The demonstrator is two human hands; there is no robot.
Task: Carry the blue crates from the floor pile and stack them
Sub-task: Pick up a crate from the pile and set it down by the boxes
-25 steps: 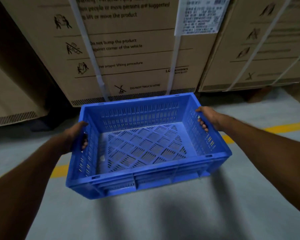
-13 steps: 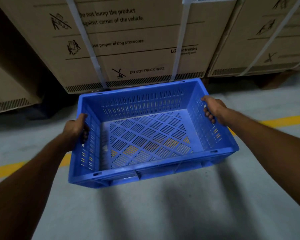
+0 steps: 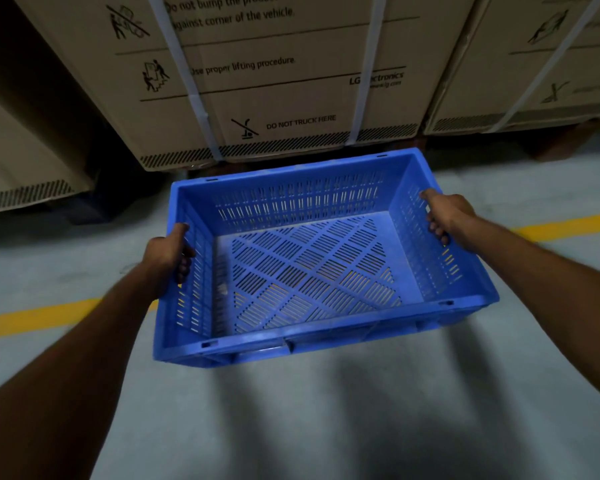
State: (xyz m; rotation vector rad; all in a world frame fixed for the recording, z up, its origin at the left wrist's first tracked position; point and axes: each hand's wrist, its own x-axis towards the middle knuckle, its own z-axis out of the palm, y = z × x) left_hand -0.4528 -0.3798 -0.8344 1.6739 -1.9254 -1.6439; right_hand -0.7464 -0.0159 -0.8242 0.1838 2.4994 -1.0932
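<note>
An empty blue crate [image 3: 326, 336] with slotted walls and a lattice bottom hangs in the air in front of me, open side up, slightly tilted. My left hand [image 3: 167, 256] grips its left short wall, fingers curled through the handle slot. My right hand [image 3: 445, 216] grips the right short wall the same way. No floor pile or stack of crates is in view.
Large strapped cardboard boxes [image 3: 274, 81] stand close behind the crate, with another box [image 3: 534, 64] at the right and one [image 3: 21, 161] at the left. A yellow line [image 3: 39, 318] crosses the grey concrete floor [image 3: 291, 427] under the crate.
The crate has moved forward toward the cardboard boxes, over the yellow line. Both hands keep the same hold on its side walls.
</note>
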